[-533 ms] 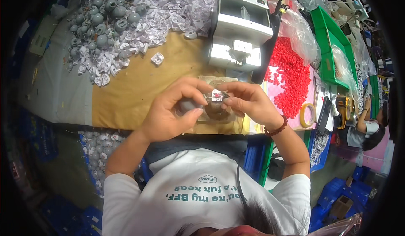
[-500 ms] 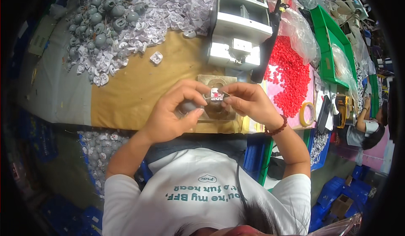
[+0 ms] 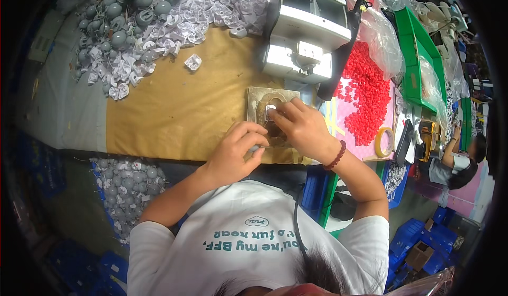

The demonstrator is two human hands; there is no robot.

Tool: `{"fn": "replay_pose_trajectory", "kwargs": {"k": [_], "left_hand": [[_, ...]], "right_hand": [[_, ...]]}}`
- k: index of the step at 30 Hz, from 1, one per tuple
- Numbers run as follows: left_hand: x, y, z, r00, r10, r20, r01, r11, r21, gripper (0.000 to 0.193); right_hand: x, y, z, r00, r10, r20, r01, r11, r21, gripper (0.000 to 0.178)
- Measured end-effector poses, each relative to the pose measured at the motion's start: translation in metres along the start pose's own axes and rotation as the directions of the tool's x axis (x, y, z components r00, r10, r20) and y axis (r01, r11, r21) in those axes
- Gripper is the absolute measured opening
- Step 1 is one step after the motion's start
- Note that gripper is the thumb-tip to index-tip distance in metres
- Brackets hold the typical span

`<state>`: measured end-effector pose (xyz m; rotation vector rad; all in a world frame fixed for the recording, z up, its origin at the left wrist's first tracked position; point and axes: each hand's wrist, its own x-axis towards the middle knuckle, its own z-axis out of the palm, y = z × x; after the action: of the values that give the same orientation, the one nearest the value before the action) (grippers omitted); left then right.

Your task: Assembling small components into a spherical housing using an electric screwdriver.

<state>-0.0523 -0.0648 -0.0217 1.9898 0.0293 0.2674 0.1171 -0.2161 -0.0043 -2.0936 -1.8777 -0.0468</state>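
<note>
My right hand (image 3: 300, 124) reaches over a square metal block (image 3: 256, 96) with a rounded recess. Its thumb and fingers are closed at a small white plastic part (image 3: 270, 108) in that recess, and they partly hide it. At the block's near left corner is my left hand (image 3: 237, 150), its fingers curled and thumb close to the fingertips. A sliver of something grey shows between them; the rest of it is hidden.
Grey balls with wires (image 3: 144, 17) and white plastic parts (image 3: 193, 62) are heaped at the far left. Beyond the block stands a white bench machine (image 3: 312, 29). Red pieces (image 3: 365, 97), a yellow tape roll (image 3: 385, 142) and a green tray (image 3: 410, 68) are right. Another person (image 3: 450, 164) works farther right.
My right hand has moved forward over the block, and its fingers now bend down into the recess. My left hand has drawn nearer to me. The grey ball beneath it no longer shows.
</note>
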Motion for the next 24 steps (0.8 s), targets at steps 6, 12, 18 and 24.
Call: {"fn": "replay_pose_trajectory", "kwargs": {"k": [6,12,18,24], "left_hand": [[0.003,-0.001,-0.002,1.0,0.025,0.012,-0.025,0.999,0.047,0.018],[0.006,0.003,-0.003,1.0,0.022,0.012,-0.024,0.982,0.189,0.027],[0.019,0.002,0.021,0.991,0.135,0.012,-0.106,0.717,0.689,0.054],[0.021,-0.009,0.024,0.988,0.157,0.014,-0.123,0.718,0.685,0.053]], "right_hand": [[-0.001,-0.009,-0.002,0.999,-0.002,0.05,0.004,0.999,-0.045,0.03],[-0.004,-0.022,0.005,0.997,0.036,0.068,-0.027,0.991,-0.135,0.031],[-0.027,-0.003,0.01,0.988,0.135,-0.077,-0.115,0.969,0.216,0.037],[-0.06,0.025,-0.026,0.931,0.365,0.025,-0.333,0.816,0.472,0.045]]}}
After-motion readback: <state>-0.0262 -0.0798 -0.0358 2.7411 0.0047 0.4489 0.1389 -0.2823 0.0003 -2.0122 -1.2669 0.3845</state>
